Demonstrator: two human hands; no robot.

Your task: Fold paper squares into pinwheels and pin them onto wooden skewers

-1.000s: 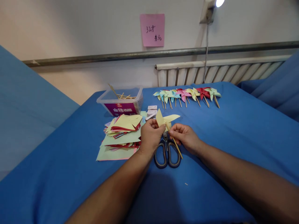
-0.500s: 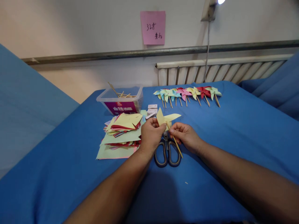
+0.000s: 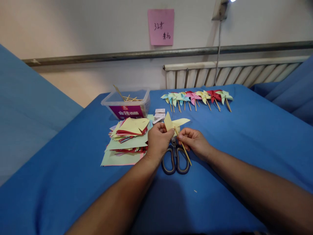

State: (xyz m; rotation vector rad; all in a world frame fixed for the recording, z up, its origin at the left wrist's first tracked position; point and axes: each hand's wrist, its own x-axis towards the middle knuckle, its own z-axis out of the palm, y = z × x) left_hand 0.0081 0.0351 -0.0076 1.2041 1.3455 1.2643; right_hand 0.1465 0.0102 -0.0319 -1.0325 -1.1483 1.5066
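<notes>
My left hand (image 3: 158, 141) pinches the folded yellow paper pinwheel (image 3: 174, 123) just above the blue cloth. My right hand (image 3: 194, 141) grips the thin wooden stick (image 3: 185, 151) that runs up into the pinwheel's middle. Both hands hover over a pair of dark-handled scissors (image 3: 175, 160) lying on the cloth. To the left of my left hand lies a pile of cut coloured paper (image 3: 127, 138), mostly yellow, green and red.
A row of several finished pinwheels (image 3: 195, 97) lies at the back of the blue table (image 3: 244, 137). A clear plastic box with wooden sticks (image 3: 127, 103) stands at the back left, small white boxes (image 3: 159, 115) beside it. A radiator (image 3: 230, 73) and wall lie behind.
The hands and pinwheel have hardly moved; the view has tilted slightly, shifting everything a little up in the picture.
</notes>
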